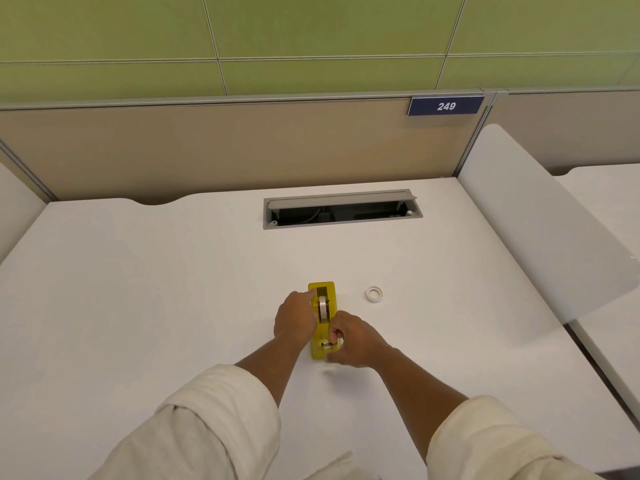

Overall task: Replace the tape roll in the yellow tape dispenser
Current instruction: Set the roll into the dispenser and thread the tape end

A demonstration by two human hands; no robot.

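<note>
Setting: a white desk (138, 289) seen from above, with a tan partition behind it; a grey cable hatch (341, 208) stands open near the back edge.
Dispenser: the yellow tape dispenser (323, 318) lies near the middle of the desk, lengthwise away from the person; a roll (323, 308) sits upright in its well.
Loose ring: a small white ring (374, 294), a tape roll or core, lies flat on the desk just right of the dispenser, apart from it.
Left hand: the left hand (295, 320) presses against the dispenser's left side, one finger at the well's rim; it steadies the body.
Right hand: the right hand (353, 339) is curled at the cutter end, fingertips pinched together; it seems to hold the tape's free end, though the strip is too small to be sure.
Progress: a roll is seated; whether it is the new one cannot be told; if so, likely only threading the tape to the cutter remains.
</note>
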